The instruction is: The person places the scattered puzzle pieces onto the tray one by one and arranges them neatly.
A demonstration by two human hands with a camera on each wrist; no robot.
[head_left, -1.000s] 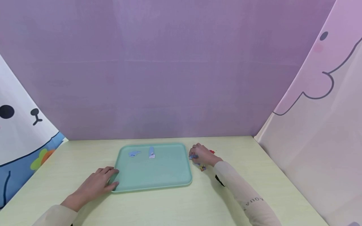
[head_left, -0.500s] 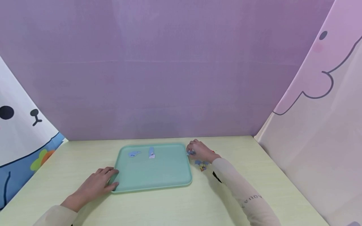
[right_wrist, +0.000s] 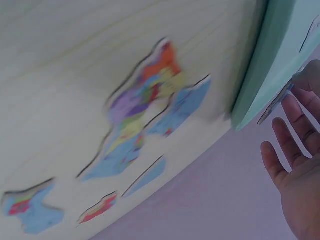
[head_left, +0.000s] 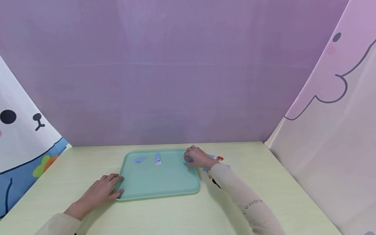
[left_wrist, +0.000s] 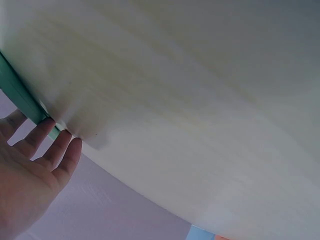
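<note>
My right hand (head_left: 199, 158) pinches a thin blue puzzle piece (head_left: 188, 160) between thumb and fingers, over the right side of a mint-green tray (head_left: 158, 186). The right wrist view shows the held piece nearly edge-on, its other fingers spread away. Inside the tray, near the far rim, lie a small curved blue piece (head_left: 139, 160) and an upright blue strip-shaped piece (head_left: 158, 159). My left hand (head_left: 98, 194) rests at the tray's left rim, thumb and fingertips touching it, fingers loosely extended.
Several flat map-like puzzle pieces lie right of the tray, partly hidden by the right forearm: a large multicoloured one (right_wrist: 132, 117), a blue one (right_wrist: 185, 109) and a red one (head_left: 219, 158) among them. A purple wall (head_left: 176, 81) rises behind the pale wooden table (head_left: 164, 212).
My right hand has moved left with the puzzle piece, from beside the tray to over its right side. More loose pieces now show behind it. The left hand has stayed put.
</note>
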